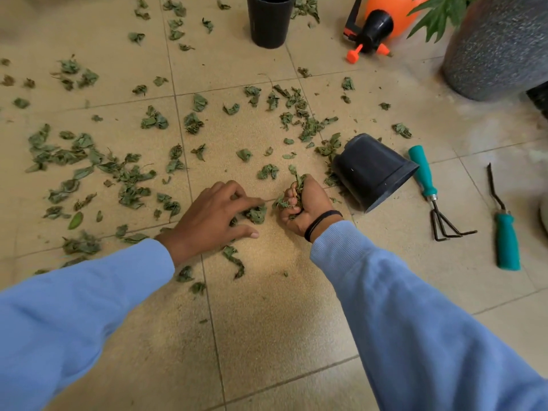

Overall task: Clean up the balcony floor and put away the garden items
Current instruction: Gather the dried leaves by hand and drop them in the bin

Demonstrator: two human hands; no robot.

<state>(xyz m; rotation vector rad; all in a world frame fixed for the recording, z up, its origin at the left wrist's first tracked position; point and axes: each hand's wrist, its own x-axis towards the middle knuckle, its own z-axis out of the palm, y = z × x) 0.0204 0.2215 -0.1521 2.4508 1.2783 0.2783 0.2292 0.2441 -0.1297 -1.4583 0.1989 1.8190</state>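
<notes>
While beige speckled floor tiles [267, 307] fill most of the view, dried green leaves [130, 173] lie scattered over them, thickest to the left and in the middle. Speckled grey round planter [498, 48] stands top right, with an orange pressure sprayer [382, 16] lying beside it. Upright black plastic pot [269, 22] stands top centre. Tipped black plastic pot [370, 170] lies on its side, mouth facing lower right, just right of the hands. Teal-handled hand rake [430, 188] and a second teal-handled tool [504, 229] lie further right, long axes running roughly away from the person.

Right hand [305, 203] is curled into a fist round a bunch of leaves, stems poking out the top. Left hand [216, 215] is spread, palm down, fingertips touching a small leaf clump [256, 213]. That clump sits between the two hands, just ahead of the left fingers and just left of the right fist. Left hand is nearer, so the likely next move is raking the clump rightward into the held bunch. Tipped pot is the closest container, on the right-hand side.
</notes>
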